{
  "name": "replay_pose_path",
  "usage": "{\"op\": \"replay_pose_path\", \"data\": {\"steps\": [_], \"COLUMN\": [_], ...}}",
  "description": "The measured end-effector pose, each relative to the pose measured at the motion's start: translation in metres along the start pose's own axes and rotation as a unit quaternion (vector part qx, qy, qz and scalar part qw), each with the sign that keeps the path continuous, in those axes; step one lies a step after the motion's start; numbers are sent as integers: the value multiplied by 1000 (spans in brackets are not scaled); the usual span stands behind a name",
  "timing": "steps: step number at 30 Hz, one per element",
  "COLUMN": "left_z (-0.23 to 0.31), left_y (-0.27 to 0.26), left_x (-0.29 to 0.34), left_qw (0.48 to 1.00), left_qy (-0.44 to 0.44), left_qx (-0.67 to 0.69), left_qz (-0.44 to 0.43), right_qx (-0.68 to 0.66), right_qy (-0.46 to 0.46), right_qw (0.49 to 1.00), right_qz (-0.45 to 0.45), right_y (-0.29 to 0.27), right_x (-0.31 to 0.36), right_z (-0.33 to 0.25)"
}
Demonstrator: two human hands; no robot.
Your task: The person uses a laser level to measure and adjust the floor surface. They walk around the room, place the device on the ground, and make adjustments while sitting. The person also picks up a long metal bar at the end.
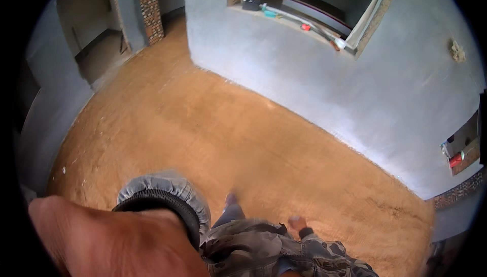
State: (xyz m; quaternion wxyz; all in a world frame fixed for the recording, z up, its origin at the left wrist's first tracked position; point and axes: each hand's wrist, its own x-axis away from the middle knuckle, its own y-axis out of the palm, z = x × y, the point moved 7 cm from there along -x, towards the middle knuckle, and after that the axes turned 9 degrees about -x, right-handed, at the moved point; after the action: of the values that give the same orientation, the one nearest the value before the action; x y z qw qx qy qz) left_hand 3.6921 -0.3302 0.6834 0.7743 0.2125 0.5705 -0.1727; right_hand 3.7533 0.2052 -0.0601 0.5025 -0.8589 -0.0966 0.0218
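Note:
My left hand (116, 241) is raised very close to the camera and fills the lower left. Its wrist comes out of a grey sleeve with a black ribbed cuff (172, 203). The fingers run out of the picture, so what they touch is hidden. Lower down, my right hand (297, 222) hangs beside my camouflage jacket (248, 241), above the brown floor (228, 129). It is small and blurred, and its finger positions are unclear. No object shows at it.
A grey plastered wall (284, 63) stands ahead. On its window sill lie a dark box (251, 2), a long pale bar (299, 18) and a red item (305, 27). Doorways open at the far left beside a brick column (148, 8). A red object (456, 159) sits in a right-hand opening.

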Motion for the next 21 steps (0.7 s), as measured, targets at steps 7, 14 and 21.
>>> {"op": "replay_pose_path", "data": {"steps": [7,14,21], "left_z": [-208,-388,-553], "left_y": [-45,-40,18], "left_x": [-66,-105,-151], "left_qw": [998,994,992], "left_qy": [10,24,31], "left_qx": [50,88,87], "left_qz": [-40,-57,-83], "right_qx": [-388,-414,-326], "right_qy": [499,532,354], "right_qw": [774,739,875], "right_qz": [-23,-5,-55], "right_y": [-23,-51,-108], "right_x": [18,-86,-309], "right_z": [37,95,227]}}
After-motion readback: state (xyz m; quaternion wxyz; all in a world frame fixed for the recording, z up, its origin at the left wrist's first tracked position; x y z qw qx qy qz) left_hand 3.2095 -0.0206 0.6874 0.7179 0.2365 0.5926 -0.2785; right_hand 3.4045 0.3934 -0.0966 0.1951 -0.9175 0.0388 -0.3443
